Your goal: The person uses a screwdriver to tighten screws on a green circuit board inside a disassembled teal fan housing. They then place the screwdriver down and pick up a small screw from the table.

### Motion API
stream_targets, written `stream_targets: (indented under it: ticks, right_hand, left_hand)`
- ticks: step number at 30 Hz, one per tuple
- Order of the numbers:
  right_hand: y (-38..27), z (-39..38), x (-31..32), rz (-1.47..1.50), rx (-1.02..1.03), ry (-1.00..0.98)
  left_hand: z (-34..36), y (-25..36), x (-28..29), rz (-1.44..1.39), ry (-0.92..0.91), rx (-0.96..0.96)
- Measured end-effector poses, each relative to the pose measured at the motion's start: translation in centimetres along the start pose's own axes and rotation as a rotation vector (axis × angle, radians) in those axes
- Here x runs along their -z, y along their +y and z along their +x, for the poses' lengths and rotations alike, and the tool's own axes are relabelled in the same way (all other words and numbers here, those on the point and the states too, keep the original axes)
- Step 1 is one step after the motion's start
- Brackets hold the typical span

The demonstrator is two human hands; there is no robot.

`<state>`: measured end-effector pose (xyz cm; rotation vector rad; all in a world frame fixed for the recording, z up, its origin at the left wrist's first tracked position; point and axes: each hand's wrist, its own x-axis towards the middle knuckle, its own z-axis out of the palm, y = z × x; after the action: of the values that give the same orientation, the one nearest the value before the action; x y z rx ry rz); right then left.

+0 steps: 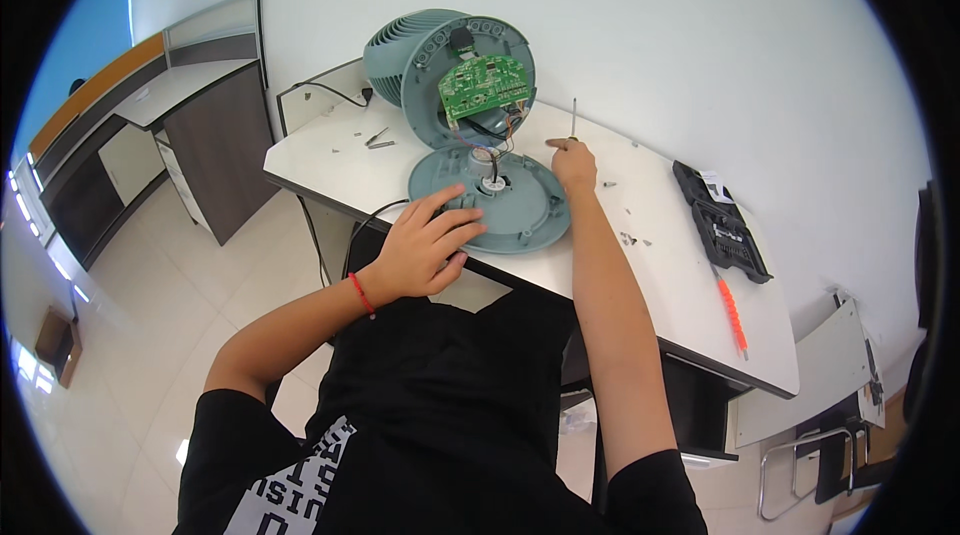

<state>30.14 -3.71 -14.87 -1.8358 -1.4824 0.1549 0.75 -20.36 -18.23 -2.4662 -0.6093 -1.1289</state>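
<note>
A teal fan (420, 45) lies opened on the white table (670, 265), its upright half showing a green circuit board (485, 85) with wires running down to a round teal base plate (520, 210). My left hand (425, 245) rests flat on the near left edge of that plate, fingers spread. My right hand (573, 163) sits just right of the plate, closed on a thin screwdriver (574, 117) that stands upright with its tip near the table.
A black bit case (722, 223) lies open at the table's right, an orange-handled driver (731, 313) below it. Small screws (630, 237) are scattered on the table. Loose parts (378, 140) lie at the far left. Desks and cabinets (215, 125) stand to the left.
</note>
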Motion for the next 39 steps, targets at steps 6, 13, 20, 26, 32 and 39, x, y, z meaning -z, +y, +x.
stream_targets:
  ticks: [6,13,20,26,32,39]
  right_hand:
    - [-1.2,-0.3,-0.2,-0.076,-0.034,-0.122]
    - [-3.4,-2.2,1.7,-0.184,-0.11,-0.151]
    - [-3.5,-2.0,1.1,-0.232,-0.01,-0.2]
    - [-3.5,-2.0,1.0,-0.272,0.034,-0.212]
    - [-3.1,-1.7,0.7,-0.297,0.084,-0.207]
    - [-3.2,-1.9,0.7,-0.309,0.104,-0.219]
  left_hand:
    - [0.0,0.1,0.3,0.007,0.003,0.008]
    - [-0.1,0.2,-0.3,-0.001,0.022,0.004]
    - [-0.2,0.0,-0.2,0.009,0.015,-0.001]
    - [-0.3,-0.1,-0.1,0.012,0.013,-0.001]
    - [-0.2,0.1,-0.1,0.01,0.009,-0.003]
    - [-0.1,0.1,-0.1,0.005,0.011,0.01]
